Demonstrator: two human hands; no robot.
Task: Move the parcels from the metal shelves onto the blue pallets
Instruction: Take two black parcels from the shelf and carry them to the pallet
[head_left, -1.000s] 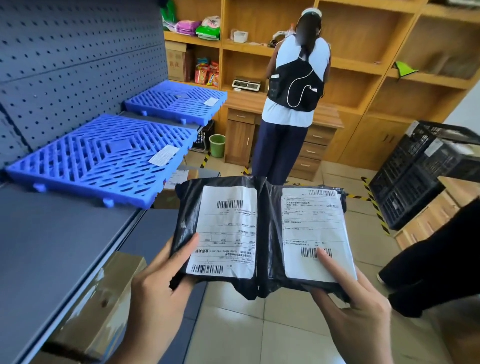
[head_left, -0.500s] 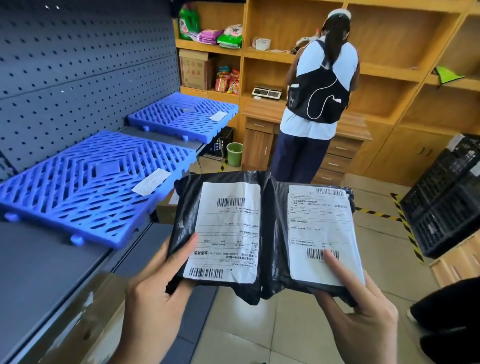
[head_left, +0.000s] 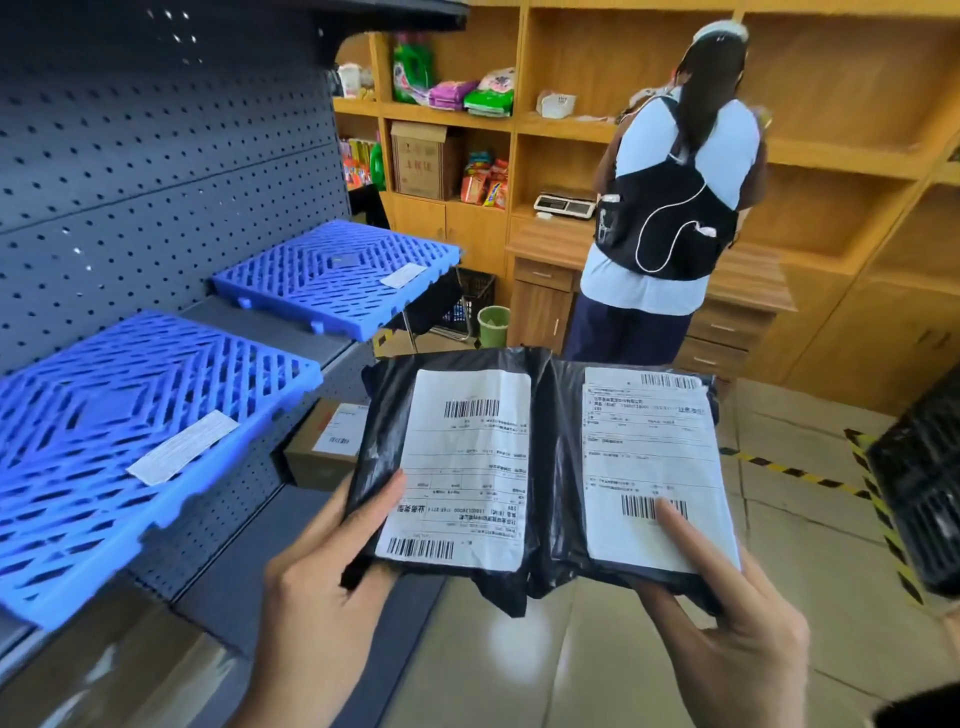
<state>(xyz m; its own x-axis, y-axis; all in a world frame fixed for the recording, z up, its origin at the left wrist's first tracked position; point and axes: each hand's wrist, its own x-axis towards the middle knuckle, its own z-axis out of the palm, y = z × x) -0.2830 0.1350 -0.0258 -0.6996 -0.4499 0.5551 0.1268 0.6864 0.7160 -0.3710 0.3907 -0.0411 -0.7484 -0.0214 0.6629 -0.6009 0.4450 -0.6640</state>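
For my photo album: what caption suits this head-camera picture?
Left hand holds the left parcel, right hand the right parcel, beside a blue pallet.

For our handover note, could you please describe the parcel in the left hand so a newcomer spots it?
Beside the grey metal shelving, the left hand grips a black parcel. It is nearer the blue pallets than its neighbour, whose barcode the right hand's thumb overlaps.
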